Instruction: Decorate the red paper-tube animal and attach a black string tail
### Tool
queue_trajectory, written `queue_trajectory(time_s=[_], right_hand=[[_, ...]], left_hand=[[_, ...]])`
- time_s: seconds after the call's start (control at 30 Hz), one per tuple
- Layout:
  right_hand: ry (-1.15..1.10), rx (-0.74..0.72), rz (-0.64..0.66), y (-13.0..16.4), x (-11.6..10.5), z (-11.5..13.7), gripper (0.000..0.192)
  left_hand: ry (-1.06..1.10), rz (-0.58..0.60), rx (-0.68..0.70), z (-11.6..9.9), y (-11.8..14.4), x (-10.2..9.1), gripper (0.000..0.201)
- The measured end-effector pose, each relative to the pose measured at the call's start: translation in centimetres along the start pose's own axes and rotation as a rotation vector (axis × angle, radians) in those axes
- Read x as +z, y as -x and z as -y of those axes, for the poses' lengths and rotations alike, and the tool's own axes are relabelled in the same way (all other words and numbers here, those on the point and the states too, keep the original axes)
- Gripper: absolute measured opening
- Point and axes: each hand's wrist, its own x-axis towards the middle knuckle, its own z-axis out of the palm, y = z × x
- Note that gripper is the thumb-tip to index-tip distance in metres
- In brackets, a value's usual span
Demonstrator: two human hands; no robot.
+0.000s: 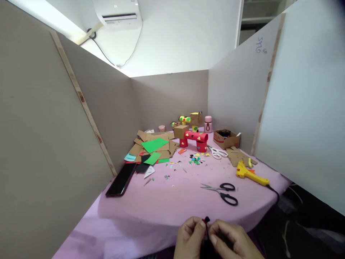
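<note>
At the table's near edge, my left hand (190, 238) pinches a small black piece (207, 219) between thumb and finger. A speck of red shows beside the thumb, and a thin dark strip hangs below the black top. My right hand (231, 239) is closed close beside it, fingertips against the strip; its grip is partly hidden. Just beyond the hands lie black-handled scissors (219, 190), blades spread and pointing left. Farther back stands a red paper-covered figure (196, 136) with heart cutouts and a cardboard box (181, 131) at one end.
A yellow glue gun (252, 175) with a black cord lies at right. White-handled scissors (217, 153) and a cardboard carton (226, 139) are behind it. At left are a phone (121, 180), green paper (154, 144) and cardboard. Paper scraps (197, 158) litter the middle; panels enclose the table.
</note>
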Motion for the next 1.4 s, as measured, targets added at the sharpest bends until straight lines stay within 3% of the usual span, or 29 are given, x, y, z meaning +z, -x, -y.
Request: queue_trajectory(time_s=[0.1,0.17,0.27,0.43,0.53,0.67,0.93,1.03,1.13,1.23,1.4], right_hand=[[0.159,-0.237,-0.162,0.4,-0.4,-0.6,0.013],[0.290,-0.438,-0.259,0.3,-0.8,-0.8,0.022],[0.443,-0.619,-0.293,-0.1,-1.7,-0.4,0.035],[0.489,-0.643,-0.225,-0.2,-2.5,0.6,0.027],[0.637,-0.659,-0.233,0.2,-2.1,0.2,0.027],[0.755,-0.684,-0.299,0.5,-1.2,-0.8,0.029],[0.767,-0.822,-0.402,0.1,-0.4,-2.5,0.026],[0.580,-0.700,-0.413,0.4,-0.1,-2.2,0.020],[0.232,-0.384,-0.427,0.4,-0.4,-1.0,0.015],[-0.007,-0.102,-0.244,0.1,-1.1,0.3,0.024],[-0.404,0.135,-0.078,-0.5,-1.7,0.7,0.040]], left_hand=[[-0.079,-0.017,0.021,-0.6,0.2,0.1,0.049],[-0.120,-0.011,0.027,-0.8,0.4,0.1,0.048],[-0.143,0.017,0.022,-0.7,0.6,0.2,0.045],[-0.150,0.038,0.031,-0.5,0.6,0.1,0.044],[-0.041,0.083,-0.048,-0.1,0.2,-0.1,0.044],[0.121,0.094,-0.138,1.3,-0.6,-0.5,0.048],[0.183,0.098,-0.183,3.0,-1.2,-1.0,0.050],[0.119,0.105,-0.152,2.0,-0.7,-0.8,0.051],[-0.070,0.088,-0.019,0.7,0.2,-0.5,0.044],[-0.253,0.059,0.148,-0.4,0.9,-0.2,0.035],[-0.427,0.125,0.426,-0.9,1.2,-0.2,0.030]])
